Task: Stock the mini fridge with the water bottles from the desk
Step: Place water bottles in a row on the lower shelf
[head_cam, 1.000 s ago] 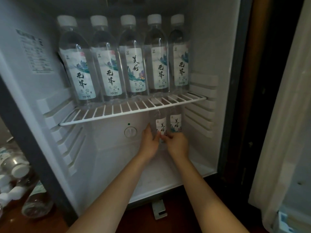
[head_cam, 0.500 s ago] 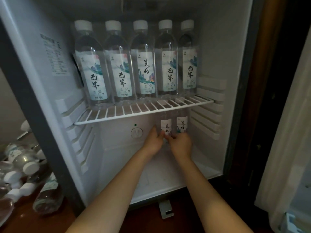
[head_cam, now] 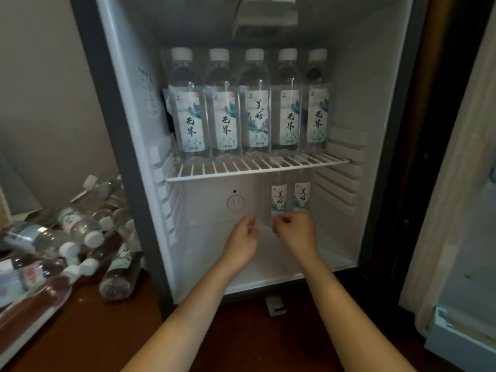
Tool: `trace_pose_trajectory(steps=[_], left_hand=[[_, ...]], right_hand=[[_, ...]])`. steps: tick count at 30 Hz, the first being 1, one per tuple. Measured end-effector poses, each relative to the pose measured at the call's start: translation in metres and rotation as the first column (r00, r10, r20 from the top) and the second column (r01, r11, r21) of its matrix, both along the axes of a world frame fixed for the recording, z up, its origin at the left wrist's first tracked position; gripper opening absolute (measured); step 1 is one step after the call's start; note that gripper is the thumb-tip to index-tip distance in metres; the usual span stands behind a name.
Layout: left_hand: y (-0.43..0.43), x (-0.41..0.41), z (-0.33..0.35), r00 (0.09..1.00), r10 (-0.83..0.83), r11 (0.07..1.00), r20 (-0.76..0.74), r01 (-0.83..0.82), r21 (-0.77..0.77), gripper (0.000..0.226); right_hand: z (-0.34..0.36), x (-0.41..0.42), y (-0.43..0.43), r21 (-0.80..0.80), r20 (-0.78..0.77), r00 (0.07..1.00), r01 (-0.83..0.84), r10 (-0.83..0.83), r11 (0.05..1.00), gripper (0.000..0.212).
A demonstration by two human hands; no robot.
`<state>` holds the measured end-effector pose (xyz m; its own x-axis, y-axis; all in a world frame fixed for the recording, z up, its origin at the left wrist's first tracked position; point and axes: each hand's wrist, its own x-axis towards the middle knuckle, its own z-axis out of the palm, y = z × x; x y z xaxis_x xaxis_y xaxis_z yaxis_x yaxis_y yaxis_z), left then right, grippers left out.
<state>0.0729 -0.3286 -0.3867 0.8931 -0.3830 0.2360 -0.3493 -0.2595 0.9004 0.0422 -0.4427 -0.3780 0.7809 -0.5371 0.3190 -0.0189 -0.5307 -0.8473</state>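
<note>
The mini fridge (head_cam: 381, 103) stands open. Several labelled water bottles (head_cam: 255, 103) stand in a row on its white wire shelf (head_cam: 214, 174). Under the shelf, two more bottles stand at the back right: one on the left (head_cam: 279, 196) and one on the right (head_cam: 302, 196). Both my hands are inside the lower compartment. My left hand (head_cam: 243, 241) is just left of the left lower bottle, fingers loosely curled, holding nothing. My right hand (head_cam: 295, 234) has its fingertips at that bottle's base and hides it. A heap of water bottles (head_cam: 80, 229) lies on the desk to the left.
The thermostat dial (head_cam: 235, 202) sits on the back wall beside my left hand. The fridge door (head_cam: 461, 210) hangs open on the right. A small bracket (head_cam: 275, 304) lies on the brown desk (head_cam: 107, 331) below the fridge. The lower compartment's floor (head_cam: 204, 259) is bare on the left.
My hands, which were together on the left lower bottle, have drawn apart and back a little. My head has moved back and left, showing more of the bottle heap.
</note>
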Motion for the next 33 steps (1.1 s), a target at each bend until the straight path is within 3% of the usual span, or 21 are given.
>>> trace_pose_trajectory(steps=[3, 8, 13, 15, 19, 23, 27, 33], left_hand=[[0.042, -0.037, -0.011, 0.997, -0.035, 0.999, 0.072, 0.035, -0.004, 0.026], [0.124, -0.081, -0.024, 0.995, -0.028, 0.999, 0.092, 0.032, -0.040, 0.023], [0.188, -0.082, -0.038, 0.966, 0.233, 0.971, 0.114, -0.224, -0.085, 0.028], [0.207, -0.072, -0.046, 0.914, 0.384, 0.922, 0.129, -0.374, -0.097, 0.027], [0.235, -0.040, -0.058, 0.822, 0.548, 0.835, 0.153, -0.550, -0.038, 0.012], [0.247, -0.004, -0.052, 0.777, 0.616, 0.785, 0.130, -0.620, -0.012, 0.021], [0.248, 0.015, -0.042, 0.750, 0.656, 0.754, 0.078, -0.654, -0.059, 0.021], [0.261, 0.023, -0.056, 0.755, 0.629, 0.773, 0.185, -0.634, -0.039, 0.022]], right_hand=[[0.006, -0.019, 0.024, 0.218, 0.008, 0.966, -0.254, 0.259, 0.942, 0.017], [0.008, -0.054, 0.068, 0.230, -0.209, 0.756, -0.578, 0.620, 0.783, 0.019], [0.001, -0.064, 0.127, 0.282, -0.350, 0.461, -0.778, 0.815, 0.561, 0.023], [-0.004, -0.060, 0.154, 0.267, -0.359, 0.415, -0.813, 0.836, 0.518, 0.024], [-0.021, -0.044, 0.202, 0.210, -0.314, 0.484, -0.804, 0.817, 0.557, 0.034], [-0.029, -0.023, 0.239, 0.173, -0.304, 0.605, -0.724, 0.736, 0.667, 0.047], [-0.041, 0.007, 0.262, 0.164, -0.313, 0.753, -0.557, 0.578, 0.814, 0.050], [-0.058, 0.038, 0.282, 0.099, -0.295, 0.845, -0.437, 0.445, 0.894, 0.067]])
